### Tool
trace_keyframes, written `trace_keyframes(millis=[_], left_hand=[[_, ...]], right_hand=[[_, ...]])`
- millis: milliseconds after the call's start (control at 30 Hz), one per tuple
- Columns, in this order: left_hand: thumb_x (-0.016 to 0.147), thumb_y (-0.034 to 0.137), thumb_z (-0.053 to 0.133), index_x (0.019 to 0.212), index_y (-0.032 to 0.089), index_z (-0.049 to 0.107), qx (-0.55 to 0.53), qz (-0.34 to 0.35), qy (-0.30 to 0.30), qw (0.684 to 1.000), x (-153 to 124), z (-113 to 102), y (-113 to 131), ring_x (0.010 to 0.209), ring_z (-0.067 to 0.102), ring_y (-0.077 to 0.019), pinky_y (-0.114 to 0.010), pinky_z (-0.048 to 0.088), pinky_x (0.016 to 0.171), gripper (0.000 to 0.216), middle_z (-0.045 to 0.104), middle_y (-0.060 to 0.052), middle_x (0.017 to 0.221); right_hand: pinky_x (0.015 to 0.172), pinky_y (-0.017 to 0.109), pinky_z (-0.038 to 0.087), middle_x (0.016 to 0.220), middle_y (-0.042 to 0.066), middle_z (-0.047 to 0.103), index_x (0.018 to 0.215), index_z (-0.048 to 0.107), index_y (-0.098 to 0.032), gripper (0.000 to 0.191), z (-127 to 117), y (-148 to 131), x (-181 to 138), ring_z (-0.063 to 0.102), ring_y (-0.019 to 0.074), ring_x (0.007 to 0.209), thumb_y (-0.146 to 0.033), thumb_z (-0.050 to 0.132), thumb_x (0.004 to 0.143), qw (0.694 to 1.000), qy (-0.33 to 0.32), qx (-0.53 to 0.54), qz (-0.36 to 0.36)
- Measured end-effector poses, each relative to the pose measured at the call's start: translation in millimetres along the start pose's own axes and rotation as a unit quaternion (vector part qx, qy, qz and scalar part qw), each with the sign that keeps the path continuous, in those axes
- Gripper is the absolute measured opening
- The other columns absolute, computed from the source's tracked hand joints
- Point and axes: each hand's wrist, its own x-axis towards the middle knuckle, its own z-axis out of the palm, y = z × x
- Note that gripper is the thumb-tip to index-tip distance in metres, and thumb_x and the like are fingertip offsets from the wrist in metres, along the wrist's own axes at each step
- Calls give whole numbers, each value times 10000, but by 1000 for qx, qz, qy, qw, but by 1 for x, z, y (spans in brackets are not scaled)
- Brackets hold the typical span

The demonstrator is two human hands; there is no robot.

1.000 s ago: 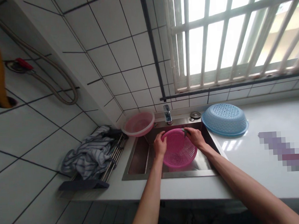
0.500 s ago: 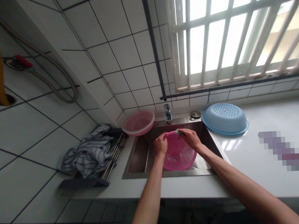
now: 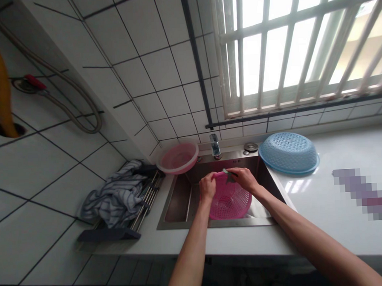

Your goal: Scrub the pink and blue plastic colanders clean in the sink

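Inside sink (image 3: 176,203): colander (image 3: 231,205), with left hand (image 3: 207,186) and right hand (image 3: 244,178) at its far rim, cloth (image 3: 230,178) under right hand. At sink's back edge I see faucet (image 3: 215,145), drain strainer (image 3: 251,146) right of it. Basin (image 3: 177,159) at sink's back-left corner. Left of sink: rack (image 3: 109,234), towel (image 3: 122,202) heaped on it. Right of sink, toward back: upturned basket (image 3: 289,152) on counter (image 3: 317,221). Behind sink, rightward, on my feed: window (image 3: 271,53).
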Motion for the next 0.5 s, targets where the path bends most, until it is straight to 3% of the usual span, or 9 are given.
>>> trace_keyframes(millis=[133, 367, 500], left_hand=[[990, 216, 611, 1151, 268, 796, 11, -58, 58, 997, 2, -6, -11, 987, 773, -236, -312, 557, 910, 251, 817, -84, 1110], [979, 135, 589, 1129, 295, 790, -12, 55, -23, 998, -2, 11, 5, 1027, 761, -189, -276, 539, 943, 297, 812, -26, 1138], [986, 183, 608, 1116, 287, 794, -17, 18, 17, 1000, -1, 5, -1, 993, 767, -201, -274, 538, 908, 250, 818, -35, 1117]], right_hand=[[993, 338, 595, 1214, 15, 790, 1264, 767, -311, 426, -2, 15, -1, 786, 235, 1054, -112, 662, 903, 998, 10, -30, 49], [988, 326, 601, 1274, 47, 771, 1293, 754, -285, 396, 9, -5, -2, 761, 225, 1118, -138, 666, 936, 998, -4, -58, -37], [1012, 332, 596, 1304, 26, 759, 1321, 734, -301, 411, 5, -2, 0, 754, 216, 1138, -134, 627, 961, 999, 14, -45, -24]])
